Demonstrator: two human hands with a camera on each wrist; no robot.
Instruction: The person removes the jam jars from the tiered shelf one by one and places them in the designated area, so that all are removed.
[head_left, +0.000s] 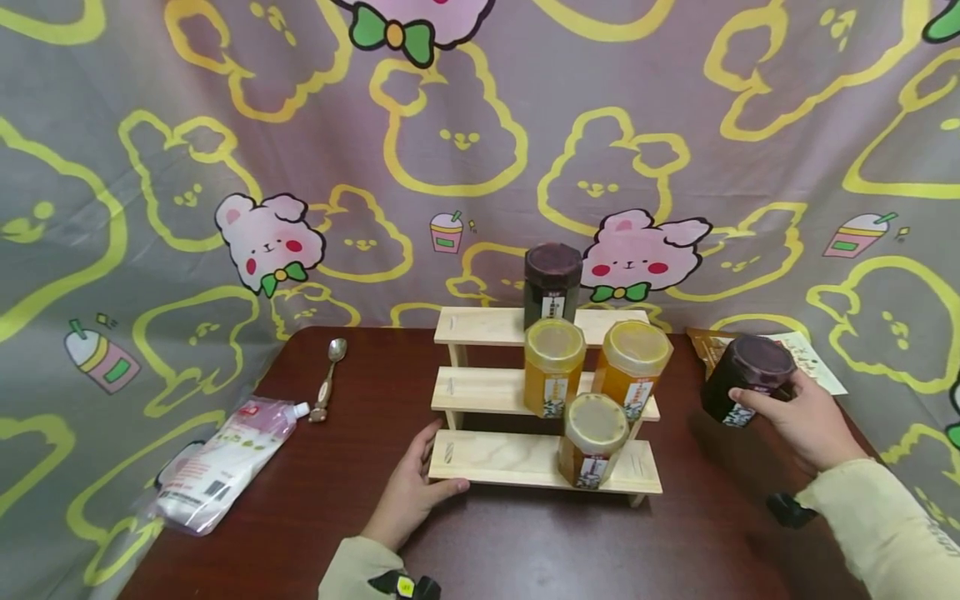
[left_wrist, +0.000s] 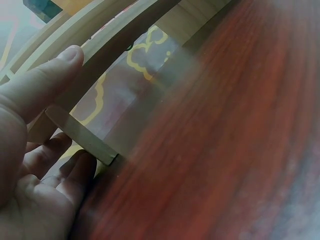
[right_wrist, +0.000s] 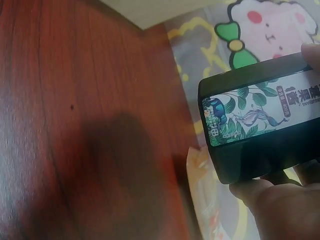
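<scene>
A three-tier wooden rack [head_left: 495, 454] stands on the table. My left hand [head_left: 411, 492] grips the left end of its lowest step, the thumb along the front edge; in the left wrist view the fingers [left_wrist: 50, 155] curl beside a rack leg [left_wrist: 82, 135]. On the right, my right hand [head_left: 813, 425] holds a dark jar [head_left: 742, 375] above the table, tilted. Its illustrated label [right_wrist: 250, 112] shows in the right wrist view. Another dark jar [head_left: 551, 287] is on the top step, two orange-yellow jars [head_left: 553, 367] [head_left: 633, 367] on the middle step, and an amber jar [head_left: 594, 442] on the lowest.
On the left lie a white spouted pouch [head_left: 225, 467] and a metal spoon [head_left: 327, 379]. Brown and pale packets [head_left: 705, 346] lie at the back right, behind the held jar. A patterned curtain [head_left: 465, 150] hangs close behind the dark red table [head_left: 570, 550].
</scene>
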